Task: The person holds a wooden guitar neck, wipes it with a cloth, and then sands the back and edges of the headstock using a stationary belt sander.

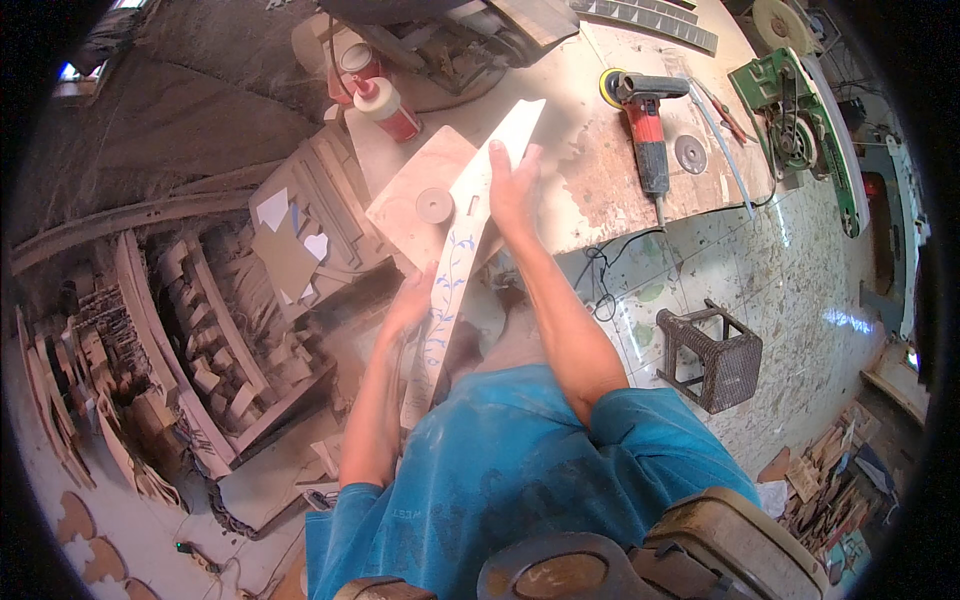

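Pale board (468, 238) grasped by right hand (514, 190) and left hand (408, 302) across near edge of tabletop (595, 195); slot (472, 207) apparently cut, blue vine (449, 281) marked, its outlines seemingly uncut.

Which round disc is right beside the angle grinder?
The dark grey disc, just right of the angle grinder; the pale tan disc is instead beside the blue-patterned white board.
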### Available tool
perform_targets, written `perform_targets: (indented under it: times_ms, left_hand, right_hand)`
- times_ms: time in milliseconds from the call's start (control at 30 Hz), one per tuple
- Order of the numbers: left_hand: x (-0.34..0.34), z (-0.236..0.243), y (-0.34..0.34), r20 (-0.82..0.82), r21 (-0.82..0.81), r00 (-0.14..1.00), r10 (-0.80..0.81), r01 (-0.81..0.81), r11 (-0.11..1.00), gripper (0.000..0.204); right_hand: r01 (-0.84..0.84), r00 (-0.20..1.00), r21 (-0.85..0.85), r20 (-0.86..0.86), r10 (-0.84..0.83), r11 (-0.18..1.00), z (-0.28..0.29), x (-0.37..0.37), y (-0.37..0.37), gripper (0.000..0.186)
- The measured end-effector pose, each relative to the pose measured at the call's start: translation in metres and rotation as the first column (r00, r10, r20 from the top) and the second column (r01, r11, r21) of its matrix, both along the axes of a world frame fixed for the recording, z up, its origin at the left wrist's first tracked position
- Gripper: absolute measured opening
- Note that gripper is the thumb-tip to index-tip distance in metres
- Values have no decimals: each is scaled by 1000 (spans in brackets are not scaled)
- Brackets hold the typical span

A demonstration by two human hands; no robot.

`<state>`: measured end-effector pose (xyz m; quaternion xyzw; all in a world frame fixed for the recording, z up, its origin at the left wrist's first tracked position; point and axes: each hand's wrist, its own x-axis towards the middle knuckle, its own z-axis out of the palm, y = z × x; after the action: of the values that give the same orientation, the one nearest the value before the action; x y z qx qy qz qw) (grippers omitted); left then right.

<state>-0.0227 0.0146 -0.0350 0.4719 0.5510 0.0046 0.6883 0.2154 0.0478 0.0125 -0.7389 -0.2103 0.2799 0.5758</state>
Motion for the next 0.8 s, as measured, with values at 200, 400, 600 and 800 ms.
perform_targets:
  times_ms: [200, 400, 600, 800]
  left_hand:
    - [13, 34, -3, 25, -91, 997, 72, -69, 993, 56]
    - [6, 1, -10, 116, 41, 986, 117, -122, 992, 57]
    - [6, -10, -14, 51, 93, 987, 153, -157, 983, 53]
    - [6, -12, -15, 42, 143, 990, 135, -140, 980, 57]
  right_hand:
    - [14, 1000, 25, -4, -14, 1000, -15, -1, 0, 42]
    - [21, 976, 196, -216, 22, 980, -27, 5, 1, 38]
    - [95, 852, 334, -514, 97, 938, -27, 14, 10, 34]
    - [89, 849, 320, -520, 96, 943, -24, 10, 18, 28]
